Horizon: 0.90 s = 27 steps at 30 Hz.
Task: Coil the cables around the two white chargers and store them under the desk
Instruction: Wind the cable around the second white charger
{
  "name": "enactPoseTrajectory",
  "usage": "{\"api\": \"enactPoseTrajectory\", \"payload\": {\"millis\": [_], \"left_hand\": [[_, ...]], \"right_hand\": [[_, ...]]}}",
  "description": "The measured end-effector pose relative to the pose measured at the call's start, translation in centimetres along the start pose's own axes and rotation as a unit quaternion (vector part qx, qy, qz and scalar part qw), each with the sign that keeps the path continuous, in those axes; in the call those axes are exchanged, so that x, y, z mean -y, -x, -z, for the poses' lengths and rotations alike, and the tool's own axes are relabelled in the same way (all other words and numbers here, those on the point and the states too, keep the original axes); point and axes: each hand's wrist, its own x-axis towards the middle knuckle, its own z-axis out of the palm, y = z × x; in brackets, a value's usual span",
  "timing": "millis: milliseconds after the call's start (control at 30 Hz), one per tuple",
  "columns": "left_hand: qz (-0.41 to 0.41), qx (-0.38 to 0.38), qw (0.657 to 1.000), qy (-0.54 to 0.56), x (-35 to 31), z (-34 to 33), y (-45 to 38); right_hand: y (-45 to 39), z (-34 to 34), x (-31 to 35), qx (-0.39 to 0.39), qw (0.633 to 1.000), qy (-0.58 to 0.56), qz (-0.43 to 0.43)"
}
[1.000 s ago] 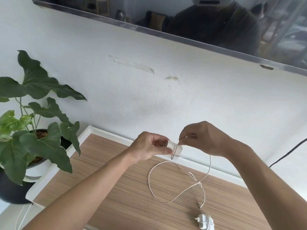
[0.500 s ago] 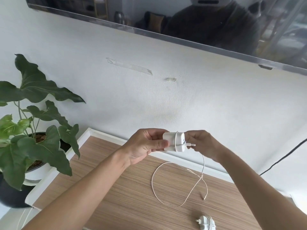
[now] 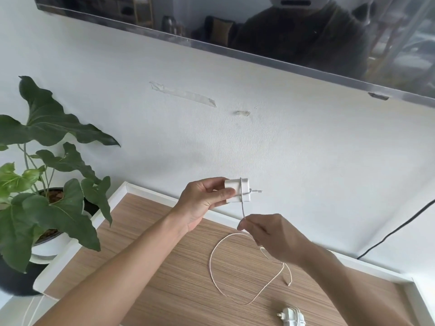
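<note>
One wrap on: left hand [image 3: 207, 198] grips charger [image 3: 236, 191]; right hand [image 3: 268, 234], just below, pinches cable [image 3: 243, 208] running down.

Wooden desk [image 3: 164, 274] bears coiled charger [image 3: 292, 318], loose cable [image 3: 213, 269].

A leafy green plant [image 3: 47, 184] sits in a white pot [image 3: 50, 247] at the desk's left edge — strips of clear tape [image 3: 183, 94] cling to the white wall [image 3: 306, 149].
</note>
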Motion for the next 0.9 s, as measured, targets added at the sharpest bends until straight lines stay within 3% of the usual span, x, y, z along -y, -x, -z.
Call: {"api": "enactPoseTrajectory", "payload": {"millis": [200,333,500,667,900], "left_hand": [[-0.059,-0.035,0.99,-0.125,0.7,-0.6,-0.5],[-0.092,0.012,0.959,-0.266,0.8,-0.8,-0.4],[-0.093,0.05,0.948,-0.302,0.0,-1.0,0.1],[-0.072,0.128,0.935,-0.324,-1.1,-1.3,0.4],[-0.032,0.182,0.966,-0.18,-1.9,-0.4,1.5]], "right_hand": [[0.7,1.6,2.4,0.008,0.987,0.14,0.076],[0.3,4.7,3.5,0.011,0.973,0.211,0.092],[-0.3,8.5,5.2,0.007,0.974,0.211,0.086],[-1.4,10.5,5.7,0.009,0.99,0.134,0.04],[-2.8,11.5,3.8,-0.013,0.996,-0.09,-0.01]]}}
